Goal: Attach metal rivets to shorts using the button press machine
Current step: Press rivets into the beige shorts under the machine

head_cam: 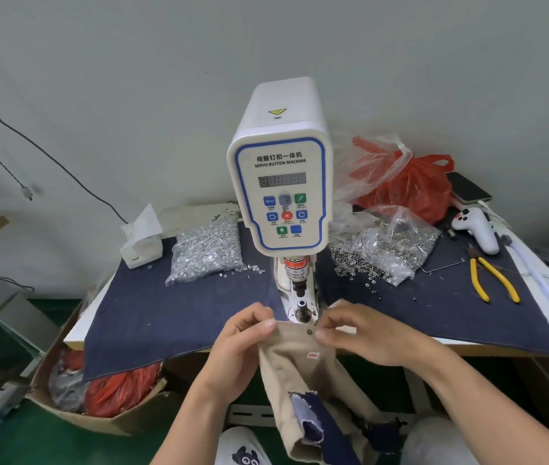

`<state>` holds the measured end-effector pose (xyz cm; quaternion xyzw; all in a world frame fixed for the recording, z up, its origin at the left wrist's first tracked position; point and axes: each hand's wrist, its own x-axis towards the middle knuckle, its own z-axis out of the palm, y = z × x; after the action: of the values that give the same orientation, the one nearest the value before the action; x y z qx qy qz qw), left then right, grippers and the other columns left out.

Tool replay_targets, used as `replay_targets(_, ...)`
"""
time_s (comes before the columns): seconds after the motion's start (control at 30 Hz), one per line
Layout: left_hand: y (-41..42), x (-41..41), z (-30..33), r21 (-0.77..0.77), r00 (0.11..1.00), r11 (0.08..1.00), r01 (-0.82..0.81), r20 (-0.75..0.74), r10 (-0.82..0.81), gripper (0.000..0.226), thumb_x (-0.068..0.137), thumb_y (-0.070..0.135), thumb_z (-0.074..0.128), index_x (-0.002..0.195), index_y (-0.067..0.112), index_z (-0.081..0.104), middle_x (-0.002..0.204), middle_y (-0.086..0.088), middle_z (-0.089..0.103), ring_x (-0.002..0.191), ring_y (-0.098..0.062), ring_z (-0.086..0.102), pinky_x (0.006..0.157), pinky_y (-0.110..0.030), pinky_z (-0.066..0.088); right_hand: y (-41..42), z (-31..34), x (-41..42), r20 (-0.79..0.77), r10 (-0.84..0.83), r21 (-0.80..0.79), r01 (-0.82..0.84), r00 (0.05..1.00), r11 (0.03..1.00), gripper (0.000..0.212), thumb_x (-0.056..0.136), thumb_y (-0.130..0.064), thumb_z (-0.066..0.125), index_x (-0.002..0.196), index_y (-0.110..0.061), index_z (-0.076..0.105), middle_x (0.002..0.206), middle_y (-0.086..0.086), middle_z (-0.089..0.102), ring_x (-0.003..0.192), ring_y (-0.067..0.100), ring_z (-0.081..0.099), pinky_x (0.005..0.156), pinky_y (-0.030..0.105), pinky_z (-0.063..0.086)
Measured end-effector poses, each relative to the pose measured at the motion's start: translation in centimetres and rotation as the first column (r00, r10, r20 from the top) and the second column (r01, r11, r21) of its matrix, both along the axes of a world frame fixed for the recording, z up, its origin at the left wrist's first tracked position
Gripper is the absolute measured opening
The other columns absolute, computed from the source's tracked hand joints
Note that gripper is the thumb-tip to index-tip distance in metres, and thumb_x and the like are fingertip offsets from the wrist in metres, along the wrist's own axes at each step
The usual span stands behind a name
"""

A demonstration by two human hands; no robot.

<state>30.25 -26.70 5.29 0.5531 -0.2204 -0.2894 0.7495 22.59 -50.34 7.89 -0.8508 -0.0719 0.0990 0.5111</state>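
Your left hand [244, 333] pinches the beige shorts [303, 367] at the left end of the waistband edge, thumb on top, and your right hand [357, 333] pinches the same edge just to the right of a dark rivet [309, 331] that already sits in the cloth. Holding both ends like this keeps the band stretched flat, so you can see the rivet and steer the next spot toward the lower die [301, 310], which stands just behind the fabric edge. The rest of the shorts hangs off the table front down toward your lap, with dark denim patches showing low on the legs.

Above the die, the punch of the servo button machine [280, 186] hangs well clear of it, so there is open room to slide the waistband in; keep your fingertips to the sides, since they are near the die now. The blue denim mat [152, 307] on either side is free close to the machine. Farther out lie a bag of silver rivets [206, 250] on the left, a bag of ring parts [387, 250] on the right, and yellow-handled pliers [491, 276] near the right edge.
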Motion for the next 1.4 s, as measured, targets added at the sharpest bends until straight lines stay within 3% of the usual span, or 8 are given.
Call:
replay_targets(0.13, -0.5, -0.2, -1.3, 0.0, 0.994, 1.0, 0.026, -0.109, -0.026, 0.028, 0.087, 0.037, 0.081, 0.08, 0.018, 0.061, 0.095, -0.004, 0.064, 0.082, -0.019, 0.061, 0.075, -0.03, 0.05, -0.5, -0.9, 0.0, -0.069, -0.085, 0.392, 0.105, 0.994, 0.914, 0.037, 0.103, -0.023, 0.059, 0.066, -0.026, 0.056, 0.069, -0.013, 0.046, 0.068, 0.002, 0.042, 0.067, 0.012, 0.037)
replay_targets(0.27, -0.9, 0.1, -2.7, -0.03, 0.979, 0.999, 0.026, -0.201, -0.031, 0.026, 0.093, 0.038, 0.078, 0.083, 0.02, 0.06, 0.091, -0.004, 0.066, 0.081, -0.019, 0.062, 0.073, -0.03, 0.049, -0.2, -2.5, 0.4, -0.156, -0.115, 0.494, 0.178, 0.981, 0.851, 0.035, 0.102, -0.017, 0.056, 0.068, -0.025, 0.057, 0.068, -0.008, 0.045, 0.063, 0.005, 0.04, 0.059, 0.02, 0.033)
replay_targets(0.37, -1.3, 0.3, -3.3, 0.093, 0.984, 0.996, -0.003, -0.178, 0.02, 0.03, 0.095, 0.043, 0.073, 0.086, 0.019, 0.059, 0.087, -0.005, 0.059, 0.073, -0.017, 0.056, 0.062, -0.028, 0.042, -0.2, -3.0, 1.0, -0.171, -0.172, 0.553, 0.239, 0.97, 0.798, 0.039, 0.104, -0.013, 0.052, 0.068, -0.026, 0.06, 0.066, -0.006, 0.049, 0.061, 0.005, 0.046, 0.058, 0.016, 0.039)
replay_targets(0.5, -2.2, 0.5, -3.4, 0.332, 0.986, 0.93, -0.157, -0.006, 0.168, 0.029, 0.102, 0.043, 0.06, 0.089, 0.018, 0.06, 0.087, -0.005, 0.06, 0.075, -0.016, 0.056, 0.065, -0.028, 0.047, -0.3, -4.1, 2.1, -0.168, -0.293, 0.531, 0.337, 0.941, 0.777, 0.03, 0.104, -0.021, 0.055, 0.074, -0.018, 0.056, 0.068, 0.004, 0.048, 0.063, 0.011, 0.046, 0.06, 0.023, 0.038)
replay_targets(0.6, -3.0, 0.8, -3.7, 0.512, 0.932, 0.782, -0.356, 0.257, 0.256, 0.031, 0.109, 0.037, 0.052, 0.082, 0.023, 0.059, 0.079, 0.012, 0.063, 0.076, -0.002, 0.056, 0.074, -0.025, 0.044, -0.1, -5.1, 2.8, -0.195, -0.348, 0.472, 0.399, 0.917, 0.786, 0.037, 0.105, -0.028, 0.056, 0.069, -0.018, 0.054, 0.059, 0.009, 0.054, 0.048, 0.01, 0.046, 0.047, 0.019, 0.035)
replay_targets(0.77, -4.1, 1.9, -3.6, 0.534, 0.848, 0.681, -0.501, 0.462, 0.261, 0.031, 0.109, 0.035, 0.05, 0.084, 0.019, 0.06, 0.075, 0.011, 0.061, 0.069, 0.003, 0.053, 0.065, -0.013, 0.044, 0.1, -5.6, 3.6, -0.154, -0.427, 0.366, 0.453, 0.891, 0.813, 0.042, 0.101, -0.038, 0.061, 0.063, -0.023, 0.055, 0.059, 0.008, 0.061, 0.051, 0.01, 0.048, 0.05, 0.019, 0.037)
replay_targets(1.1, -4.0, 3.4, -5.1, 0.503, 0.912, 0.777, -0.378, 0.348, 0.218, 0.035, 0.108, 0.043, 0.052, 0.087, 0.018, 0.064, 0.081, 0.006, 0.067, 0.076, -0.004, 0.058, 0.071, -0.022, 0.048, -0.3, -6.5, 4.3, -0.18, -0.457, 0.395, 0.489, 0.871, 0.777, 0.041, 0.101, -0.033, 0.062, 0.063, -0.022, 0.051, 0.049, 0.002, 0.053, 0.036, 0.009, 0.041, 0.036, 0.015, 0.03)
replay_targets(1.4, -4.1, 3.5, -4.8, 0.451, 0.947, 0.834, -0.319, 0.192, 0.258, 0.034, 0.097, 0.052, 0.048, 0.072, 0.028, 0.049, 0.075, 0.009, 0.052, 0.072, -0.009, 0.048, 0.074, -0.032, 0.041, -0.3, -7.3, 4.5, -0.109, -0.496, 0.319, 0.503, 0.861, 0.803, 0.043, 0.1, -0.041, 0.06, 0.063, -0.025, 0.048, 0.061, 0.002, 0.057, 0.053, 0.005, 0.045, 0.049, 0.018, 0.035)
